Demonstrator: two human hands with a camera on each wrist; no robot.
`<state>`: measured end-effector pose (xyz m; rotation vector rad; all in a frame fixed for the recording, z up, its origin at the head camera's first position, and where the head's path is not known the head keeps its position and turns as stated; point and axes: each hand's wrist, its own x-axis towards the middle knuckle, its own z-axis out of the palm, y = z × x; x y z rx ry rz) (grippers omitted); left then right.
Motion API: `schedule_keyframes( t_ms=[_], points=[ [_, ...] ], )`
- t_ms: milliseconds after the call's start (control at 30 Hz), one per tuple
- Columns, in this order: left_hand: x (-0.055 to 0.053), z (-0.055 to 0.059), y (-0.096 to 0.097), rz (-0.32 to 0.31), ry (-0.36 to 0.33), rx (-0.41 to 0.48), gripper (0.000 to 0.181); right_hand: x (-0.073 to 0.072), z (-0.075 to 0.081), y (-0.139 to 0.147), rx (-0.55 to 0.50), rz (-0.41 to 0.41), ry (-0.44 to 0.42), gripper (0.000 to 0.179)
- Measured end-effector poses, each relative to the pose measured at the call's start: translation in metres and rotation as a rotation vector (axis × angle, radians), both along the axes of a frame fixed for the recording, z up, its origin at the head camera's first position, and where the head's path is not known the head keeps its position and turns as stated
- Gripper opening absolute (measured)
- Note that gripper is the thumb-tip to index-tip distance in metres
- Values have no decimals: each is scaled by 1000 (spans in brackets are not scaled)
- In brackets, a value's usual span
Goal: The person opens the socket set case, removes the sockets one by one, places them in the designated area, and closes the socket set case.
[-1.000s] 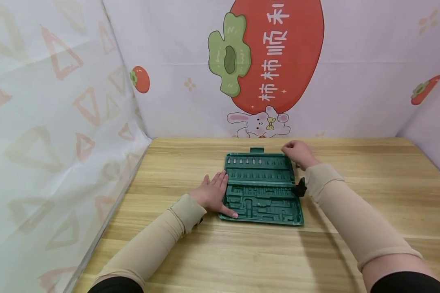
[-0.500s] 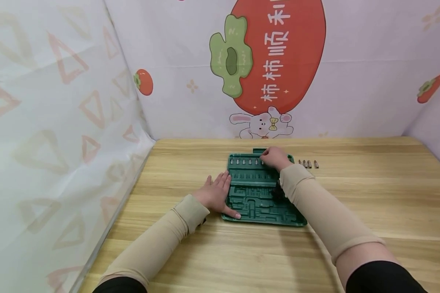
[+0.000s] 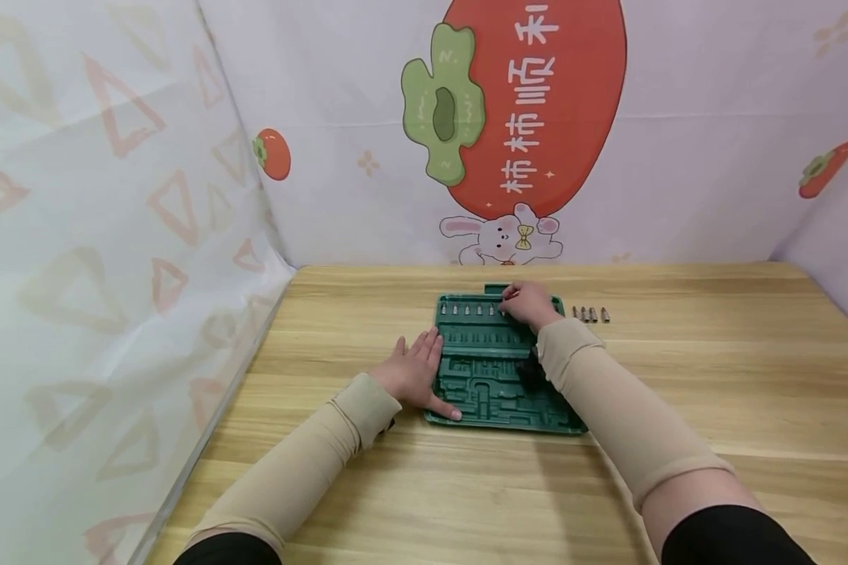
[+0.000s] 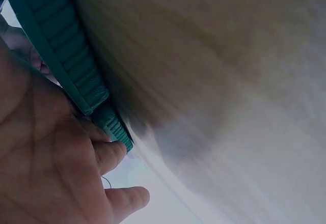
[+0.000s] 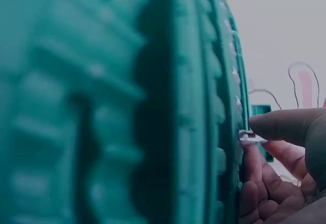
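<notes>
A green moulded case lies unfolded flat on the table. My left hand is spread along its left edge, thumb over the near left corner; in the left wrist view its fingers lie beside the case's ribbed side. My right hand is over the far compartment, at the top row of recesses. Between thumb and fingertips it pinches a small metal screwdriver bit, right at the recesses. Several similar bits stand in that row to the left of the hand, which hides the slots under it.
Several loose bits lie on the wooden table just right of the case. The case's latch tab sticks out at its far edge. A printed cloth hangs behind the table.
My right hand has moved left from the case's far right corner to the row of bits, uncovering the loose bits on the table. My left hand has stayed on the case edge.
</notes>
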<state>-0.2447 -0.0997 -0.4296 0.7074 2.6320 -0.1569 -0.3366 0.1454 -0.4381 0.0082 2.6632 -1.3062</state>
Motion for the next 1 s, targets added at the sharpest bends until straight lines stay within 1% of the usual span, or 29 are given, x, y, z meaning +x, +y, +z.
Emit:
schedule_keyframes(
  t_ms=[100,167,233,433,533,633,733,833,1000],
  points=[
    [0,0,0,1,6,1,136,3,-1,0,43,20,30,27],
    [-1,-1,0,2,4,5,136,4,-1,1,39,11,38,27],
    [-1,-2,0,6,-2,8,136,5,-2,3,15,2,46,27],
    [-2,-4,0,14,-14,18,136,11,-1,7,-105,-31,62,24],
    [-3,-4,1,17,-19,13,136,13,3,11,-194,-52,42,30],
    [-2,-5,1,15,-19,5,135,11,4,17,-306,-90,-13,35],
    [-2,-4,1,8,-15,-2,135,10,4,25,-381,-105,-62,39],
    [-1,-4,1,5,-9,-1,134,9,5,35,-407,-110,-83,41],
    [0,-1,0,12,-12,8,135,10,8,52,-414,-104,-89,44]
  ],
)
